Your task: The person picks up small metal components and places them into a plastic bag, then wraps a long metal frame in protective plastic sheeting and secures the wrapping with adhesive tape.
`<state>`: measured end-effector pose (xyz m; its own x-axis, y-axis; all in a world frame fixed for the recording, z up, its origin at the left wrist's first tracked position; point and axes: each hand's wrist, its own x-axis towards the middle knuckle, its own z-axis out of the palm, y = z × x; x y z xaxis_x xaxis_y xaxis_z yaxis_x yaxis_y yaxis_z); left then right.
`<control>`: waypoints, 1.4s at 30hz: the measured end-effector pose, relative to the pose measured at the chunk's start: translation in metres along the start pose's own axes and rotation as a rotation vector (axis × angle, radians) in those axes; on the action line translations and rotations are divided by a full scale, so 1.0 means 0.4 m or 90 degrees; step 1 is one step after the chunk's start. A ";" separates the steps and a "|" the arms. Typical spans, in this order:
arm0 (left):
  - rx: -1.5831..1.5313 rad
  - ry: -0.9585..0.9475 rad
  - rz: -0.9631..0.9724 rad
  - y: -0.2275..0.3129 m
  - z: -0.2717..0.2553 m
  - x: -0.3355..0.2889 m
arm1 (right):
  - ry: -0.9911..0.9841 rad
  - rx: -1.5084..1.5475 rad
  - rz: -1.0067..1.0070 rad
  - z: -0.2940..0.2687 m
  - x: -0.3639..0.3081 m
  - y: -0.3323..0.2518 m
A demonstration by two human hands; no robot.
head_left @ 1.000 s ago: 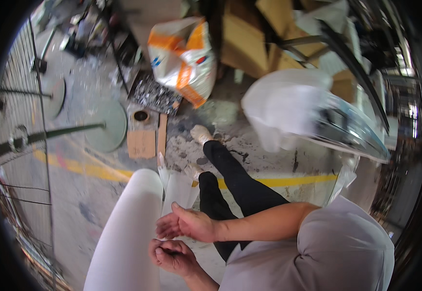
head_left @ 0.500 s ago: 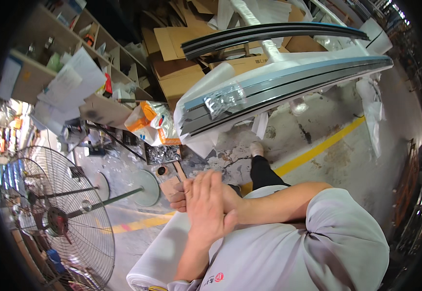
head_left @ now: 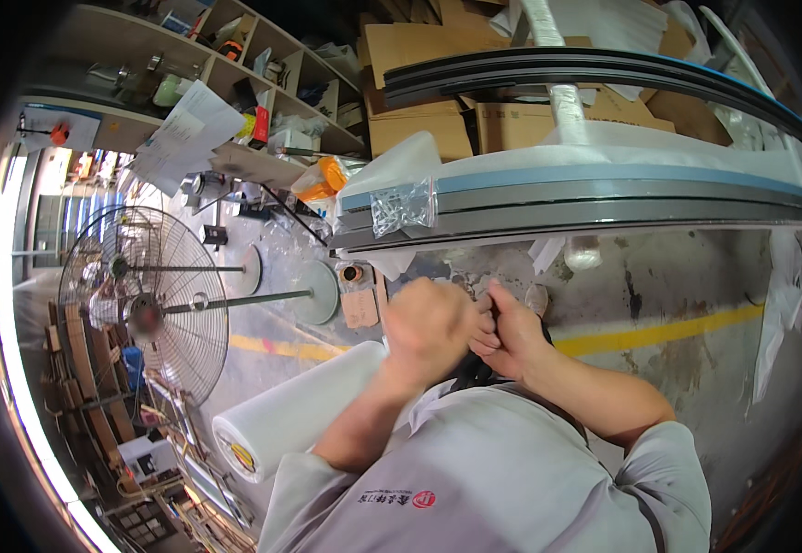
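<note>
Nearest to our hands is the long grey profile (head_left: pixel 604 207), which runs crosswise past them on a white-wrapped stand (head_left: pixel 567 115). A small clear bag (head_left: pixel 403 214), apparently of metal parts, lies on the profile close to its left end, between the far and near edges. Our left hand (head_left: pixel 433 327) is blurred, its fingers curled in; our right hand (head_left: pixel 513 334) has bent fingers meeting it and the thumb raised. We cannot tell whether anything is pinched between them. Both seem clear of the profile's near edge.

We judge the bag the likeliest thing to go astray – its plastic looks slick, so a knock from a hand or sleeve could slide it over the near edge. A jolt to the stand could also shift the dark profile (head_left: pixel 595 69) lying beyond, and bare faces might get scratched if the two rubbed.

Farther out, a white roll (head_left: pixel 300 401) lies to our left; a foot catching it could trip us. Past it stand wire-caged fans (head_left: pixel 147 313) – a strong draught from them might lift the loose white sheet (head_left: pixel 779 313) hanging at the stand's right end.
</note>
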<state>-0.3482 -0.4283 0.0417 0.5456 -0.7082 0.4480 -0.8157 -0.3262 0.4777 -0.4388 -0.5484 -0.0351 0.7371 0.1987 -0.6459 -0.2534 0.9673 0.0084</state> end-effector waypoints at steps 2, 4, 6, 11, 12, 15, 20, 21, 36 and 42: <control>0.013 0.016 -0.229 -0.067 0.043 0.030 | -0.097 -0.009 -0.009 -0.027 -0.039 -0.062; 0.130 0.022 -0.302 -0.113 0.061 0.086 | -0.188 0.028 -0.033 -0.029 -0.067 -0.100; 0.292 -0.065 -0.340 -0.176 0.118 0.148 | -0.234 0.064 -0.054 -0.032 -0.075 -0.150; 0.395 -0.187 -0.365 -0.288 0.166 0.181 | -0.202 0.080 -0.142 -0.012 -0.096 -0.191; 0.382 -0.194 -0.361 -0.307 0.163 0.182 | -0.226 0.088 -0.141 -0.006 -0.096 -0.204; 0.312 -0.160 -0.381 -0.344 0.141 0.180 | -0.368 0.119 -0.133 0.022 -0.083 -0.240; -0.007 -0.065 -0.507 -0.394 0.057 0.141 | -0.405 0.104 -0.173 0.158 -0.021 -0.241; -0.059 -0.036 -0.505 -0.420 0.050 0.128 | -0.409 0.110 -0.178 0.170 0.020 -0.234; -0.473 -0.041 -0.526 -0.530 -0.114 0.107 | -0.066 0.042 -0.406 0.542 0.299 -0.052; -0.586 0.013 -0.526 -0.527 -0.156 0.112 | -0.093 -0.135 -0.385 0.571 0.332 -0.034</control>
<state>-0.1400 -0.3524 0.0082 0.8425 -0.4858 -0.2329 0.2090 -0.1036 0.9724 -0.1943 -0.4991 0.0535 0.8619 -0.3369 -0.3791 0.1259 0.8661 -0.4837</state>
